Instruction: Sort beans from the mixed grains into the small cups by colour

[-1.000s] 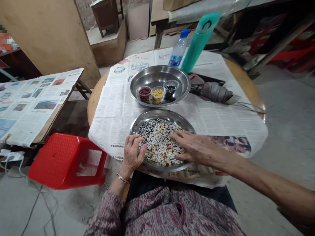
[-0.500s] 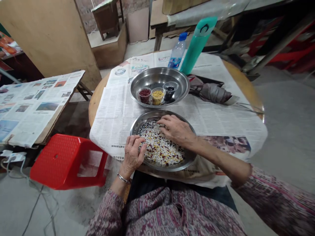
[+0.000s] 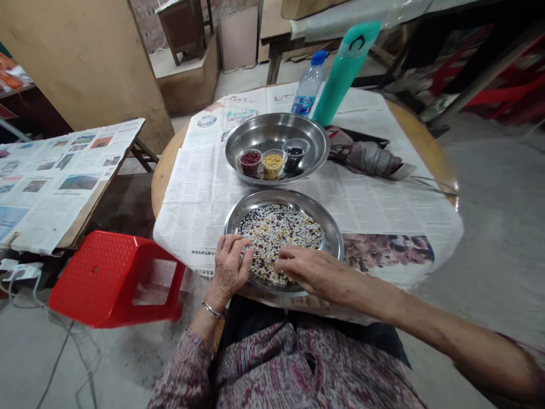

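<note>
Touching the mixed grains (image 3: 279,230) lightly, I kept my hands apart: left hand (image 3: 227,267) at the rim, right hand (image 3: 317,271) low and flat. The steel plate (image 3: 283,197) sat on newspaper (image 3: 193,199), and gentle fingers suited it.

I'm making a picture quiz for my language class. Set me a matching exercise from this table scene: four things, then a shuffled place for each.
Things
1. Left hand
2. Right hand
3. Cup of red beans
4. Folded grey umbrella

Places
A. Inside the steel bowl, beside a cup of yellow grains and a cup of dark beans
B. On the newspaper, right of that bowl
C. At the left edge of the steel plate, a metal bangle on its wrist
D. Reaching in from the right over the plate's mixed grains

Pairs: 1-C, 2-D, 3-A, 4-B
</note>
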{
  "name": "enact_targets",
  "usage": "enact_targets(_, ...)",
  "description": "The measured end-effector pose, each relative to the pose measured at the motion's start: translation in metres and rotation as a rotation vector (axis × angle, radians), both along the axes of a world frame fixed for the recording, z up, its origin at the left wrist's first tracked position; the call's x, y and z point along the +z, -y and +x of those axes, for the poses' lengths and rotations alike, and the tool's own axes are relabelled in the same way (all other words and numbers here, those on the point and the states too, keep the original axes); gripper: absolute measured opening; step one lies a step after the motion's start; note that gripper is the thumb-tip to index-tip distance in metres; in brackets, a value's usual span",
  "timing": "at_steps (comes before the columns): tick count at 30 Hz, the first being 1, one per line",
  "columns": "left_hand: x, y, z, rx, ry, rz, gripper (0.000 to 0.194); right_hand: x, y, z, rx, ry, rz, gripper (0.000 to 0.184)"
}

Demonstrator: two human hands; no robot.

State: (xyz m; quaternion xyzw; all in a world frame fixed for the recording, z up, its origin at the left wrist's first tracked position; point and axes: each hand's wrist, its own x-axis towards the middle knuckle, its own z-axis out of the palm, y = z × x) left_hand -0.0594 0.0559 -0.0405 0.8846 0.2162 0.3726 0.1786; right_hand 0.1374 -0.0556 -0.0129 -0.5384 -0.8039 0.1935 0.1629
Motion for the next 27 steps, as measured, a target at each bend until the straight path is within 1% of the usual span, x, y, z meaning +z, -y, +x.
enact_targets(2, 0.0, 0.0, 0.0, -0.002, 0.002, 0.003, 0.014, 0.003, 0.005, 0.006, 0.028, 0.006, -0.102, 0.025)
enact_targets(4, 0.0, 0.0, 0.001, -0.004, 0.006, 0.009, 0.013, 0.002, 0.006, 0.007, 0.052, -0.007, -0.15, 0.027)
enact_targets(6, 0.0, 0.0, 0.001, -0.003, 0.012, 0.012, 0.013, -0.003, 0.002, 0.001, 0.054, -0.024, -0.114, 0.032)
enact_targets(8, 0.0, 0.0, 0.0, 0.0, 0.011, 0.017, 0.013, -0.009, -0.008, -0.005, 0.026, -0.03, -0.035, 0.038)
enact_targets(11, -0.001, 0.0, 0.0, 0.004, 0.004, 0.022, 0.014, -0.015, -0.029, -0.004, -0.096, 0.001, 0.061, 0.047)
enact_targets(14, -0.001, 0.0, 0.0, 0.005, 0.009, 0.013, 0.013, -0.017, -0.05, 0.013, -0.248, 0.043, 0.1, 0.046)
enact_targets(16, -0.001, 0.0, 0.0, 0.003, 0.014, 0.006, 0.013, -0.017, -0.055, 0.025, -0.345, 0.058, 0.118, 0.043)
enact_targets(18, -0.001, -0.001, 0.0, -0.001, 0.02, 0.007, 0.013, -0.016, -0.052, 0.03, -0.404, 0.034, 0.154, 0.039)
enact_targets(19, -0.002, -0.001, 0.0, -0.003, 0.025, 0.009, 0.014, -0.016, -0.047, 0.028, -0.398, 0.0, 0.171, 0.038)
enact_targets(20, -0.002, -0.001, -0.001, -0.003, 0.03, 0.009, 0.014, -0.014, -0.041, 0.022, -0.36, -0.045, 0.18, 0.037)
enact_targets(21, -0.002, 0.0, -0.001, -0.001, 0.034, 0.006, 0.014, -0.013, -0.035, 0.013, -0.294, -0.09, 0.179, 0.035)
enact_targets(23, -0.003, 0.0, -0.002, 0.013, 0.04, -0.009, 0.016, -0.01, -0.024, -0.009, -0.109, -0.15, 0.152, 0.028)
enact_targets(24, -0.003, 0.0, -0.002, 0.022, 0.042, -0.021, 0.018, -0.009, -0.022, -0.02, -0.03, -0.135, 0.149, 0.026)
enact_targets(25, -0.003, 0.0, -0.003, 0.027, 0.043, -0.032, 0.02, -0.008, -0.021, -0.029, 0.019, -0.101, 0.16, 0.023)
enact_targets(27, -0.004, 0.0, -0.004, 0.03, 0.043, -0.047, 0.023, -0.009, -0.027, -0.037, 0.057, -0.01, 0.21, 0.02)
